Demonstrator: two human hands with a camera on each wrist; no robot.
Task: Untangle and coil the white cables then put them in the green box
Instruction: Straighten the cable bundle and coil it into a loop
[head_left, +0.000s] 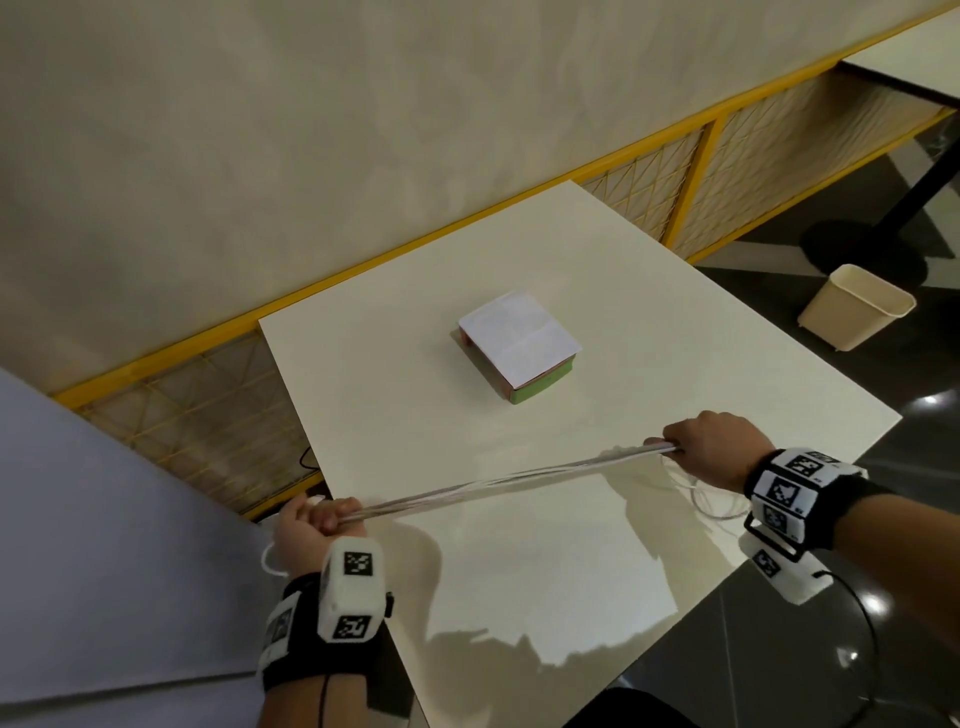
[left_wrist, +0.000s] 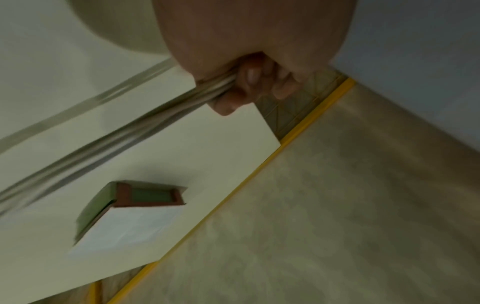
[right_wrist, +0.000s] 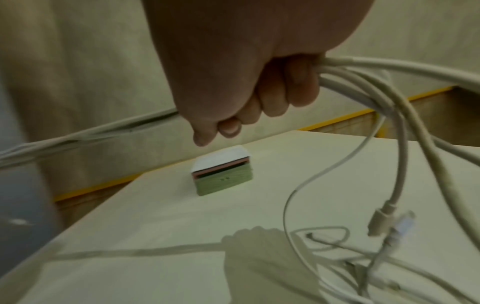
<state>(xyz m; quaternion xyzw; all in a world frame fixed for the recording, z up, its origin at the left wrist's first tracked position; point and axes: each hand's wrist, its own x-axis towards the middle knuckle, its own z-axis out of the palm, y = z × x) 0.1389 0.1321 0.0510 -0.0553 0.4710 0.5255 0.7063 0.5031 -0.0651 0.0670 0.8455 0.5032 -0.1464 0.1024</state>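
A bundle of white cables (head_left: 498, 478) is stretched taut above the table between my two hands. My left hand (head_left: 317, 519) grips one end in a fist at the table's near left corner, fingers (left_wrist: 249, 82) curled round the strands (left_wrist: 145, 127). My right hand (head_left: 711, 447) grips the other end in a fist near the right edge. Past that fist (right_wrist: 259, 96) loose cable ends with plugs (right_wrist: 381, 224) hang down and lie on the table. The green box (head_left: 540, 389), with a white lid on top, stands mid-table beyond the cables (right_wrist: 78, 135).
The cream table (head_left: 519, 571) has a yellow-framed mesh rail (head_left: 675, 182) and a wall behind it. A beige bin (head_left: 852, 306) stands on the dark floor to the right, next to a black table base (head_left: 857, 244).
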